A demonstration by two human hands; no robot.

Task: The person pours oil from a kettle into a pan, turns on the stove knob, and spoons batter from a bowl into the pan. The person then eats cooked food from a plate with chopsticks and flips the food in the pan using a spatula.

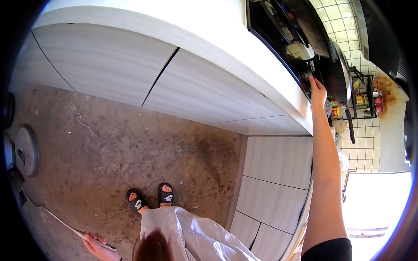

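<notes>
My right hand [318,90] reaches up at the right, its fingers closed around a small control knob [307,75] on the front edge of the black stove [285,56]. Beside that hand, a pan with a black handle [350,126] sits on the stove. At the lower left, away from the counter, my left hand [99,247] is wrapped round the end of a long, thin utensil [65,223]. The far end of the utensil is dim and hard to make out.
White counter [196,21] runs along the top, above pale cabinets [209,87]. More cabinet fronts [276,163] stand at the right. Spice jars [360,100] sit on a rack by the tiled wall. A round grey object [27,150] is at the left. My sandalled feet are on the brown floor [109,143].
</notes>
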